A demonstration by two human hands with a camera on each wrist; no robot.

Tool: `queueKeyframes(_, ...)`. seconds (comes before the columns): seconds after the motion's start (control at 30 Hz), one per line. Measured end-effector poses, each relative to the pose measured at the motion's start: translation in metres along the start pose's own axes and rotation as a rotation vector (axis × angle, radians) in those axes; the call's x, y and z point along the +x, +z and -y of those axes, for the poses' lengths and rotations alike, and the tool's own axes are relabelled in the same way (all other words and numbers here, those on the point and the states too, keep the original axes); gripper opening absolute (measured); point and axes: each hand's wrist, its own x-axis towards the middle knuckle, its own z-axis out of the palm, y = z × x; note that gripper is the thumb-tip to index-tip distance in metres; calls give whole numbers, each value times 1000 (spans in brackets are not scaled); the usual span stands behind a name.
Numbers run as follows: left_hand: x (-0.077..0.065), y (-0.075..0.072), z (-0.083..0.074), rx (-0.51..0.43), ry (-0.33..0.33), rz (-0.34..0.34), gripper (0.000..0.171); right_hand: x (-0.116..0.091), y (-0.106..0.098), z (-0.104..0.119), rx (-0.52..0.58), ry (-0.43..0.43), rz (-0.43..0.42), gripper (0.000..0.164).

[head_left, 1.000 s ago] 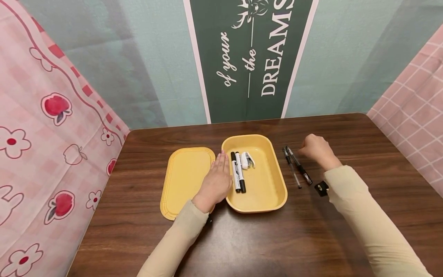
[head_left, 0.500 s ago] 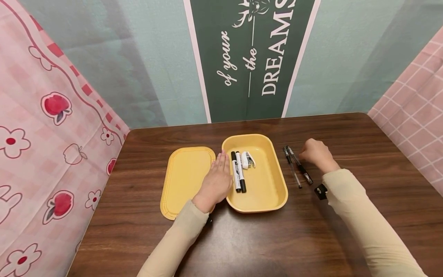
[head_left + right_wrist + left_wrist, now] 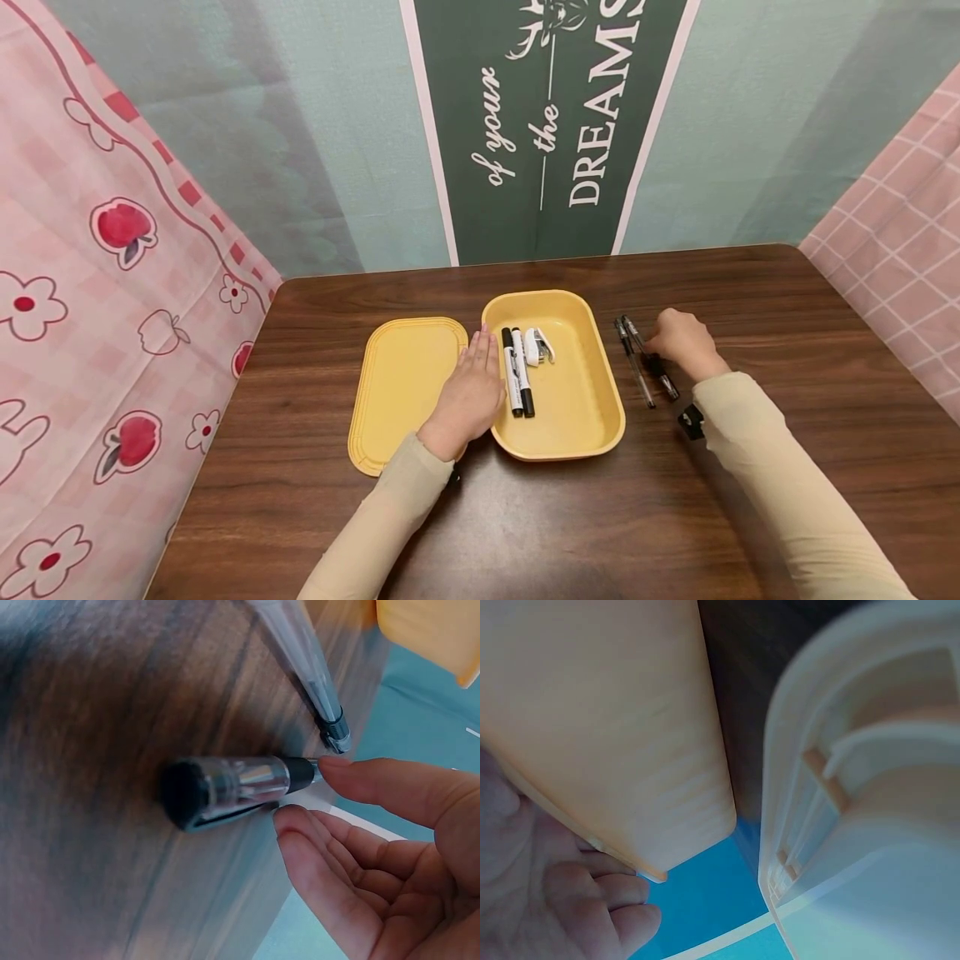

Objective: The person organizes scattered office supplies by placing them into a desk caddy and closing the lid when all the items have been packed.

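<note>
The dark green printed banner (image 3: 517, 225) reads "of your", "the", "DREAMS"; pale teal fabric (image 3: 345, 125) flanks it behind the brown wood-grain table (image 3: 540, 533). The right hand (image 3: 684, 343) pinches a clear plastic pen with black fittings (image 3: 244, 782), right of the yellow rectangular plastic box (image 3: 573, 400); long axis diagonal, black end pointing near-right. The left hand (image 3: 471, 396), fingers straight, contacts the box.
</note>
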Motion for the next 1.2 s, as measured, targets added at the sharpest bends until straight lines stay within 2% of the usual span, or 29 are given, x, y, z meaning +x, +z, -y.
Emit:
queueKeyframes(0.3,1,0,0,4,8,4,58,1,4,1,-5,28,1,42)
queueKeyframes(0.5,2,-1,0,23,10,4,58,1,5,3,-16,36,-18,35)
queueKeyframes(0.83,3,0,-1,11,4,12,58,1,2,2,-9,-1,-8,40)
queueKeyframes(1.2,3,-2,1,8,-6,30,58,1,-3,6,-5,4,-23,35)
